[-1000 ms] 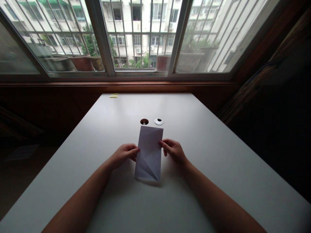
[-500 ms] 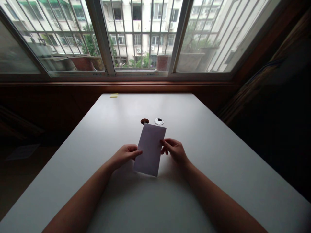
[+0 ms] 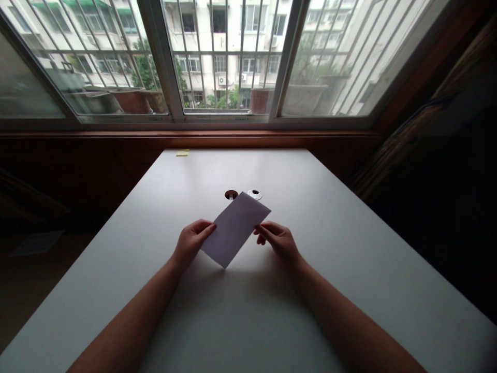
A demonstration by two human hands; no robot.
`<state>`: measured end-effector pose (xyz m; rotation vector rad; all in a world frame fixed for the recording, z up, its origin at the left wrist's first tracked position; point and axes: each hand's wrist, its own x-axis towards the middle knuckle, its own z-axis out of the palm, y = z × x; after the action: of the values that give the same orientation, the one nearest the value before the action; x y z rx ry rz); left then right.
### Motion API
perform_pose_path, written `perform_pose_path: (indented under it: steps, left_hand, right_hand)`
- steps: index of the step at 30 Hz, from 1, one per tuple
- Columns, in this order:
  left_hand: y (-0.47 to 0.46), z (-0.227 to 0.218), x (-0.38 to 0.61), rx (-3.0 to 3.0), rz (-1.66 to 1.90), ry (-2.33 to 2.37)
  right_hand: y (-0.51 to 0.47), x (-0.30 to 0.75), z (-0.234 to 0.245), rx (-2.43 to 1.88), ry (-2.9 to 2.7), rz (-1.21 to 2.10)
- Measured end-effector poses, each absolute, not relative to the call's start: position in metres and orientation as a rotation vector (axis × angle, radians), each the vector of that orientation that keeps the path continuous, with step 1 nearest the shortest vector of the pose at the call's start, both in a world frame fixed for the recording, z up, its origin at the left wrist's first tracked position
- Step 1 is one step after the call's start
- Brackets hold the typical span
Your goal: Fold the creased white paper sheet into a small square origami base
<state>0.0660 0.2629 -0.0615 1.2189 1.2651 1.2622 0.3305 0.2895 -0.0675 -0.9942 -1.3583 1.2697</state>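
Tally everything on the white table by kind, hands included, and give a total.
Hands: 2 (left hand, right hand)
Paper sheet: 1
Yellow note: 1
Round white cap: 1
Round hole: 1
Total: 6

No legible text anywhere.
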Motion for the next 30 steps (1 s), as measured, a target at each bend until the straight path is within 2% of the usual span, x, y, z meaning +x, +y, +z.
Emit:
perform_pose_path:
  steps: [6,9,13,16,21,30]
  left_hand:
    - [0.261,-0.052,0.063,1.315,1.661,1.439]
    - [0.259,-0.045,0.061,1.540,1.880,1.537]
    - [0.256,-0.042,0.058,1.950,1.965,1.687]
    - [0.256,-0.044,0.056,2.257,1.918,1.688]
    - [0.259,-0.050,0.055,2.651,1.634,1.559]
    - [0.262,-0.056,0.057,2.869,1.201,1.335]
  right_hand:
    - [0.289,0.331,-0.070,-1.025,-1.436,1.238]
    - [0.288,0.331,-0.070,-0.994,-1.500,1.231]
    - [0.286,0.331,-0.068,-0.924,-1.661,1.098]
    - [0.282,0.331,-0.066,-0.858,-1.787,0.933]
    - [0.277,0.331,-0.063,-0.833,-1.827,0.823]
    - [0.281,0.328,-0.062,-0.793,-1.954,0.568]
